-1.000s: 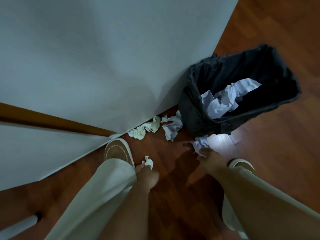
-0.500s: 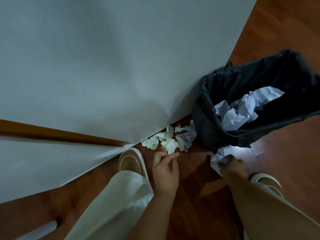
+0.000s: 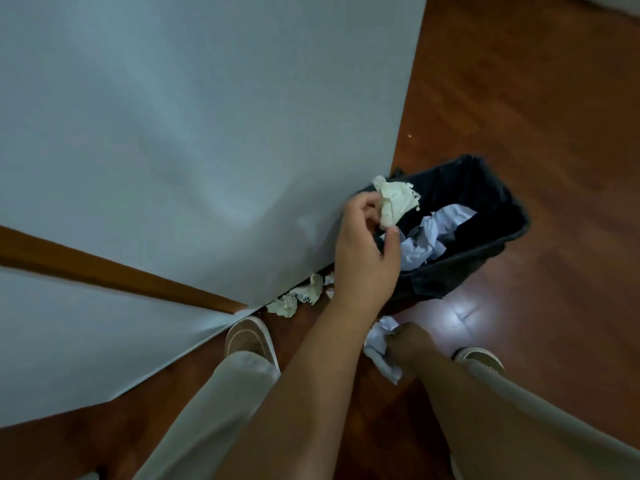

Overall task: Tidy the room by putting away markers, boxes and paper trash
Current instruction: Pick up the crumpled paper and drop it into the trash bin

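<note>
The floor (image 3: 536, 116) is glossy reddish wood that mirrors a light. The wall (image 3: 173, 116) is smooth and matt. A limp black plastic liner (image 3: 460, 268) lines the bin. The paper (image 3: 398, 202) is crumpled and matt. The trousers (image 3: 214, 393) are plain matt cloth.

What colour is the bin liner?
Black liner, clearest in the head view.

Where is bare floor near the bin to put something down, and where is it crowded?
Free: the wooden floor right of and beyond the black bin. Crowded: the strip between wall and bin, with crumpled papers, and the front of the bin, where both hands work.
</note>
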Demonstrator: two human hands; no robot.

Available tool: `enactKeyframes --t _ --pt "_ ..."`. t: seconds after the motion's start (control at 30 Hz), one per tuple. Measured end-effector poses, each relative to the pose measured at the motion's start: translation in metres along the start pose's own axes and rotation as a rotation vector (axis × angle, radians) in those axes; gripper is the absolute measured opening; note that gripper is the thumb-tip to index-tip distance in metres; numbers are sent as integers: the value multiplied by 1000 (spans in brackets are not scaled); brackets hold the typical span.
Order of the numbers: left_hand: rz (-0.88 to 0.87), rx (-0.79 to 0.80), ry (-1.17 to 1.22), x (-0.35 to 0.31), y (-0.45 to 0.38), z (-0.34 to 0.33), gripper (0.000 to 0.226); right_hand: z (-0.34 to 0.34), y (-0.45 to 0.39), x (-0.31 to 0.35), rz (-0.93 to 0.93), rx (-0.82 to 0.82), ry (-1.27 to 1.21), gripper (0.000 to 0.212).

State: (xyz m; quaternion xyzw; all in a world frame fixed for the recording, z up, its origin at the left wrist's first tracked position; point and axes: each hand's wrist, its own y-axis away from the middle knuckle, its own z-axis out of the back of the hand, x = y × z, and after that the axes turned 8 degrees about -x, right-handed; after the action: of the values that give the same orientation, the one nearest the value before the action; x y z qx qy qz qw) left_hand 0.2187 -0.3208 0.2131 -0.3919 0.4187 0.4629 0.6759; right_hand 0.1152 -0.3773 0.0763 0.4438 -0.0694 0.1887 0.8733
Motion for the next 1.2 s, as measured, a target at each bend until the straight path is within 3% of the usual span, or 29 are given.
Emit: enactKeyframes --t 0.1,0.2,0.3,0.4,0.5,0.57,0.6,0.7,0.73,0.8,0.87,0.93,1.03,1.1,1.2 --pt "119 86 -125 4 -7 -7 41 18 43 -2 14 53 -111 29" --pt "226 -18 -53 11 2 2 37 63 76 0 77 93 -125 16" --pt "393 -148 -2 36 11 24 34 127 112 17 262 163 -29 24" --pt "541 -189 -81 72 22 51 35 185 150 39 409 169 -266 25" --pt "696 -157 -173 107 37 70 36 208 152 55 436 -30 -620 25" --pt "762 -136 -165 122 45 75 32 208 135 63 357 -187 -785 21" --pt "790 -116 -168 128 48 75 29 205 124 65 318 -248 -819 28" --pt "846 -55 -155 145 55 73 28 183 96 62 122 -410 -717 78" --pt "864 -39 -157 153 58 73 30 172 92 59 83 -488 -652 80" --pt "872 3 -199 167 60 74 35 142 96 56 144 -717 -587 63" --pt "860 50 -292 183 60 76 36 102 104 52 430 -902 -475 43" --pt "851 107 -390 204 59 78 33 59 103 50 729 -803 -322 32" --pt "770 205 -546 213 53 84 29 6 78 48 973 -420 -81 22" --pt "690 255 -623 215 48 89 33 -19 55 49 918 -223 125 24" --pt "544 342 -730 224 45 97 45 -44 18 55 706 -79 317 36"
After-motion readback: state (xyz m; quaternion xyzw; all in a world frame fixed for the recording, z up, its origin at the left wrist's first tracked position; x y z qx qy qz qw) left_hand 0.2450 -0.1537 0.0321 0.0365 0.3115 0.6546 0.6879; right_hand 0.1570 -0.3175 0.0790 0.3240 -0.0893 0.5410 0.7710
